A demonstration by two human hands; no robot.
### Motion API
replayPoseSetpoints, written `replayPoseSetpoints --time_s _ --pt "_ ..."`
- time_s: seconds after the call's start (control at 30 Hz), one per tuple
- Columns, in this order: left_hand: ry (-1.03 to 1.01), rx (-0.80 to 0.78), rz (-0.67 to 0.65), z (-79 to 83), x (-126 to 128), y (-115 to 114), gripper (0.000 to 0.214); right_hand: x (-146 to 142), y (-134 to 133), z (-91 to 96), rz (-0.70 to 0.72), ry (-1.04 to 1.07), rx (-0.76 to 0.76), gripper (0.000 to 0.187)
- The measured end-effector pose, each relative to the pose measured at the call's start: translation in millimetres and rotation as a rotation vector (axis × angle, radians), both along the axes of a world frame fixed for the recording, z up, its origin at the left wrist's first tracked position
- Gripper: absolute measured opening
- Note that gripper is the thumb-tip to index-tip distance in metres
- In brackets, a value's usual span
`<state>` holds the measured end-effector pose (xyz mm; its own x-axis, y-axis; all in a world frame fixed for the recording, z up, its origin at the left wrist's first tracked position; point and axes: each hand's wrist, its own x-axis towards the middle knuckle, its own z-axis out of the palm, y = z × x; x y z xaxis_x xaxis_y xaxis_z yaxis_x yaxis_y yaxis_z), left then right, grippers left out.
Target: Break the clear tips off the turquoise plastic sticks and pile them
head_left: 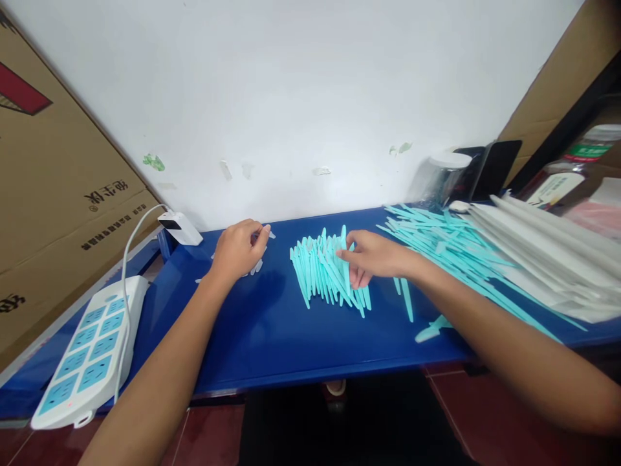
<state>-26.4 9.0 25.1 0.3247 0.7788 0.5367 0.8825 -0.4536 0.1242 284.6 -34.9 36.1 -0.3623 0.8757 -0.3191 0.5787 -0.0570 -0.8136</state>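
Note:
My left hand [241,247] is closed, thumb against fingertips, just above small translucent plastic pieces [259,266] on the blue table. Whatever its fingers hold, if anything, is too small or hidden to make out. A slim turquoise plastic stick [345,275], tapered like a razor handle, stands nearly upright in the pinch of my right hand [365,257]. That hand is at the right end of a row of similar turquoise sticks [310,268], which lie side by side and partly overlap. Some of the row is hidden behind my right fingers.
A loose heap of turquoise sticks [436,249] spreads at the right, beside stacked white sleeves [543,259]. Stray sticks [406,301] lie near my right forearm. A power strip [92,349] with a cabled white charger [180,228] is at the left. A white wall [310,103] closes the back.

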Motion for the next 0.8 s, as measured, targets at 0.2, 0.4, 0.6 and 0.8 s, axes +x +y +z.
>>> replayPoseSetpoints --time_s 0.2,0.4,0.6,0.8 --pt "0.022 -0.003 0.012 0.1 1 0 0.041 7 3 1.9 0.153 -0.075 0.062 0.044" --pt "0.1 -0.059 0.13 2.0 -5 1 0.039 17 12 10.1 -0.038 -0.398 0.411 0.041" --pt "0.288 -0.2 0.336 3.6 -16 5 0.028 70 18 24.9 -0.079 -0.85 0.226 0.061" --pt "0.304 -0.207 0.365 3.2 -25 6 0.017 79 -8 9.0 -0.009 -0.842 0.037 0.066"
